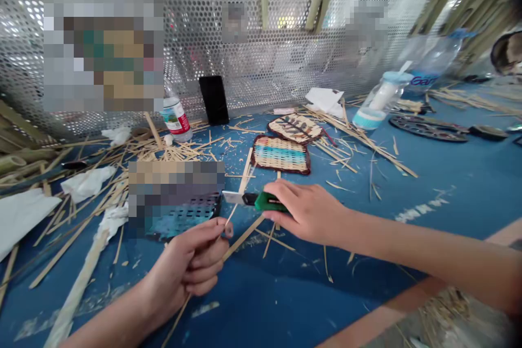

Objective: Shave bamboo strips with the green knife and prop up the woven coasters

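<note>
My right hand (304,211) is closed round a green-handled utility knife (261,200), its blade pointing left. My left hand (194,263) pinches a thin bamboo strip (234,205) between thumb and fingers; the strip runs up past the blade towards the woven mats. The blade sits against the strip just above my left fingertips. Both hands hover over a blue table (428,174) littered with slivers.
Two woven mats (280,154) lie behind the hands. Further back stand a black phone (214,99), a small bottle (176,118), a blue-capped jar (379,100) and a perforated metal screen. Bamboo strips and white tissues (87,182) cover the left side. Dark round frames (426,128) lie right.
</note>
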{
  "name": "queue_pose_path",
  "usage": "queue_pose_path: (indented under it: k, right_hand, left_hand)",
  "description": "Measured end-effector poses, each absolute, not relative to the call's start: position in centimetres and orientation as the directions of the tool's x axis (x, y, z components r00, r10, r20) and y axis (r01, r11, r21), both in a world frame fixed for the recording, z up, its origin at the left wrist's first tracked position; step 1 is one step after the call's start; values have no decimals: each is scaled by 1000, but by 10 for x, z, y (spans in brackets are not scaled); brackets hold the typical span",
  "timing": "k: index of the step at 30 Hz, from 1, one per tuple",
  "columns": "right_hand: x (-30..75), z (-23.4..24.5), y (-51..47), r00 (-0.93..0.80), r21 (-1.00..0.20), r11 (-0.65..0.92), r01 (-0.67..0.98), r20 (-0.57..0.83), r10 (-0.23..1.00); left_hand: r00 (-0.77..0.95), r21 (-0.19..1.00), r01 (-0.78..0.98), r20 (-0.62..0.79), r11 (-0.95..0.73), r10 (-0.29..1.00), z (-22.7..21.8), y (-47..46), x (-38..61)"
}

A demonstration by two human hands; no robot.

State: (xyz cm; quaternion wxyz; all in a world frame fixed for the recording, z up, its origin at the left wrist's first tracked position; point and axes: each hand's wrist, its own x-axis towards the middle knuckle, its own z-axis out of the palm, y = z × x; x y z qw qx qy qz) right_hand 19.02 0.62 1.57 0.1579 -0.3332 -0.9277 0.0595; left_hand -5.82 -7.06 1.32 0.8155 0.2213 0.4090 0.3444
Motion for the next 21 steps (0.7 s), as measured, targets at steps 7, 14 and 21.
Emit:
queue_pose_path:
  k: [7,14,21]
  right_hand:
    - [207,14,14,-636,-383,652,654,189,749]
    - [206,12,-5,-728,-387,712,585,137,672]
    - [214,15,17,-596,-461,566,684,96,798]
  left_hand:
    - [405,621,-401,-539,674,738,14,-74,-56]
    - [425,529,-444,-586,724,689,12,-81,-53]
    - [447,449,-493,-604,745,660,9,-85,-50]
